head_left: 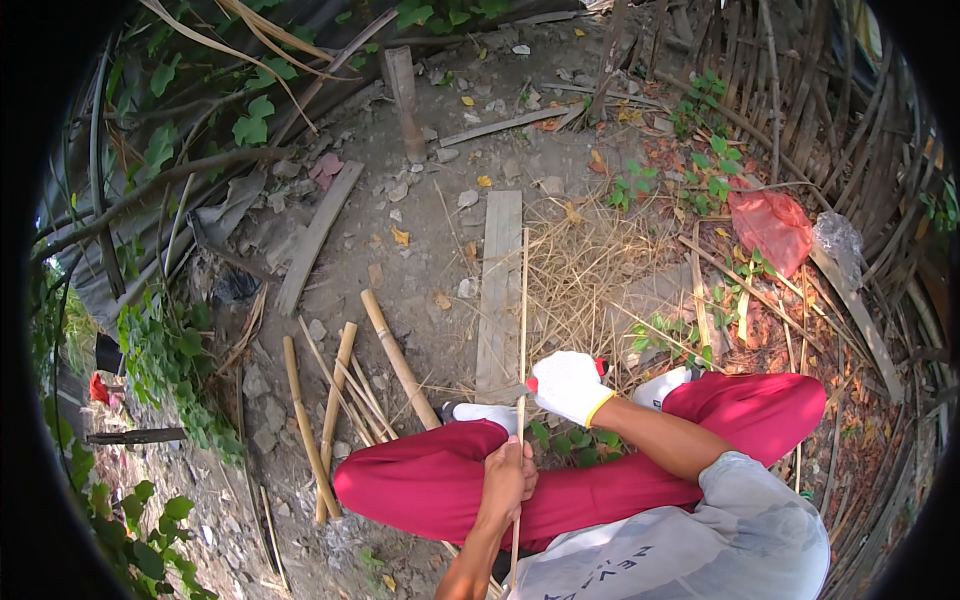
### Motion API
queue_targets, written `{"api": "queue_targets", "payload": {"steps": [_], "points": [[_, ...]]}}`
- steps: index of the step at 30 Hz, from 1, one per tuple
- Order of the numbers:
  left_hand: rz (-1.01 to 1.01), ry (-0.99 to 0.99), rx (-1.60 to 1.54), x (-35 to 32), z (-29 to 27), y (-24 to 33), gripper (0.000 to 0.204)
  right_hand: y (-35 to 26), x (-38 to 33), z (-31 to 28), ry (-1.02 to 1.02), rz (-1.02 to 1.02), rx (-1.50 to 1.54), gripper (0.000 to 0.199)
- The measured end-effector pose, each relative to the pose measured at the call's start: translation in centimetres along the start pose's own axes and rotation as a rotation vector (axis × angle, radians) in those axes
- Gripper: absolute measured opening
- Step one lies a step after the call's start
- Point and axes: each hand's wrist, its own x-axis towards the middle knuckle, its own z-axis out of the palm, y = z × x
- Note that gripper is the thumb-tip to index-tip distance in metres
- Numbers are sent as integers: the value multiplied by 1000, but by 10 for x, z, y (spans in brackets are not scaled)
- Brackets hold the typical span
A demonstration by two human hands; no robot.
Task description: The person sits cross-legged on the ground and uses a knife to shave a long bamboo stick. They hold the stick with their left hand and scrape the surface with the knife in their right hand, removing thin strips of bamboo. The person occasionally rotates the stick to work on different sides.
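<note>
While L hand (508, 480) has its fingers wrapped round the strip (523, 300), gloved R hand (568, 388) holds w/ fingers a knife (532, 384), red-handled, blade at strip, nr plank (499, 280).

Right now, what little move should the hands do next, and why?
Perhaps push the red-handled tool along the thin strip, away from the bare left hand. The gloved right hand holds the tool at the strip, while the left grips the strip nearer the body.

Left hand (507, 482) holding strip (524, 310), gloved right hand (570, 387) gripping red-handled tool (532, 384)
</note>
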Motion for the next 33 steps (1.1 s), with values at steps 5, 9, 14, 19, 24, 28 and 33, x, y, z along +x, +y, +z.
{"api": "queue_targets", "payload": {"steps": [5, 9, 14, 19, 24, 28, 33], "points": [[-46, -15, 34, -10, -6, -5, 35, 4, 22, -1, 111, 138, 19, 20], [-129, -45, 124, -45, -11, -18, 36, 84, 58, -30, 198, 372, -8, 23], [-92, -61, 151, -41, -20, -21, 37, 113, 73, -24, 237, 343, -96, 24], [-58, -11, 275, -48, -28, -29, 38, 162, 98, -36, 296, 493, -110, 25], [58, 102, 172, -54, -58, -37, 35, 214, 94, -57, 374, 575, -168, 22], [90, 97, 67, -43, -60, -33, 26, 180, 69, -70, 283, 477, -60, 26], [82, 39, 22, -26, -38, -8, 25, 69, 29, -68, 20, 127, 171, 34]]}}
